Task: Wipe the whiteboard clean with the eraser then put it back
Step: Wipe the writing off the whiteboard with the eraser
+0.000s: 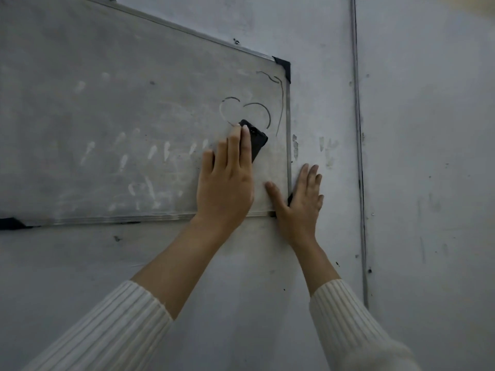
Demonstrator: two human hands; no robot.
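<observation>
On the grey wall (428, 156) hangs the whiteboard (107, 116). The right hand (300, 207) lies flat over its lower right corner, fingers spread. The left hand (225, 188), fingers straight and together, presses the black eraser (257, 141) against a drawn heart (263, 108)

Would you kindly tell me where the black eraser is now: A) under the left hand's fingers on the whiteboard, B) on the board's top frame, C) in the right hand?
A: the left hand presses the eraser against the whiteboard, while the right hand lies flat at the board's lower right corner.
</observation>
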